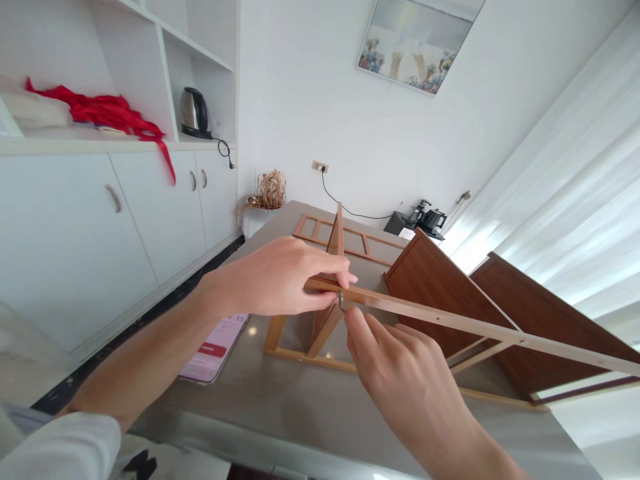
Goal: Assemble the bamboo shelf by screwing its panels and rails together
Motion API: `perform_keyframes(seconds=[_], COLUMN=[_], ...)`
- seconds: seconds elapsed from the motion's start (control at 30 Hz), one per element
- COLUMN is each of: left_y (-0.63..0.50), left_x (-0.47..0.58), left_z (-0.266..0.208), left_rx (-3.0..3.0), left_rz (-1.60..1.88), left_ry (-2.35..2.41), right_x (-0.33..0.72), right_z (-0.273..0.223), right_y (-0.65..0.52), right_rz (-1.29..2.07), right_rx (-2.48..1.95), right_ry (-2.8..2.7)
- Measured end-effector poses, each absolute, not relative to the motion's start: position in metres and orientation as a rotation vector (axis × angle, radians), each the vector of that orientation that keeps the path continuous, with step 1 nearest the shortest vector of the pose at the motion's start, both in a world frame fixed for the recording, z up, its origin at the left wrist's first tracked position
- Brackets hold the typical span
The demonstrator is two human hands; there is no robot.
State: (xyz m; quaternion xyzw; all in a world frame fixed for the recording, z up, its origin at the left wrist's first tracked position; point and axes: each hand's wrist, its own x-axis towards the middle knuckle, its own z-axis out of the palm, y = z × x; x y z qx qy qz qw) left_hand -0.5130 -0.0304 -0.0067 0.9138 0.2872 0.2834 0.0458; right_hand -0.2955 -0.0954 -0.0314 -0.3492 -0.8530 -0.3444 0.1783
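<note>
A wooden shelf frame [410, 305] stands on the grey table, its long top rail running from the middle to the right edge. My left hand [285, 277] is closed around the rail's left end, thumb in front and fingers over the top, close beside a screw. At that screw a small bent hex key [341, 301] meets the rail. Pinched in my right hand [400, 367] is the key's lower end, partly hidden by the fingers. Dark brown wooden panels [450, 293] slant inside the frame's right part.
Another wooden ladder-like frame [367, 243] lies flat at the far side of the grey table [240, 400]. A phone [215, 350] rests left of the frame, under my left forearm. Behind are a dried plant [270, 192], an electric kettle [194, 112] and a red ribbon [113, 113].
</note>
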Motion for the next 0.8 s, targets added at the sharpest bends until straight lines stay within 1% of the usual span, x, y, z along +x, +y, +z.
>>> perform_keyframes(seconds=[0.17,0.23,0.3,0.43,0.5,0.57,0.67,0.8], left_y=[-0.030,-0.030,-0.031,-0.031,-0.032,-0.032,-0.032,-0.032], left_x=[-0.512,-0.512,-0.512,-0.512,-0.512,-0.512,-0.512,-0.512], left_z=[-0.008,-0.008,-0.008,-0.006,-0.006,-0.006,-0.006,-0.007], left_rx=[2.763,2.759,2.763,2.771,2.768,2.766,2.751,2.746], left_rz=[0.873,0.873,0.877,0.887,0.880,0.866,0.861,0.856], left_ry=[0.874,0.872,0.867,0.868,0.866,0.859,0.868,0.888], right_x=[-0.298,-0.299,-0.301,-0.309,-0.312,-0.314,-0.314,-0.311], right_z=[-0.024,-0.028,-0.035,-0.049,-0.058,-0.066,-0.077,-0.078], right_y=[-0.099,-0.099,-0.098,-0.098,-0.098,-0.099,-0.100,-0.098], right_rz=[-0.955,-0.871,-0.686,-0.161,-0.036,-0.044,-0.160,-0.319], right_rx=[-1.019,-1.030,-1.078,-1.218,-1.231,-1.236,-1.231,-1.174], right_ry=[-2.439,-2.425,-2.411,-2.339,-2.291,-2.242,-2.193,-2.196])
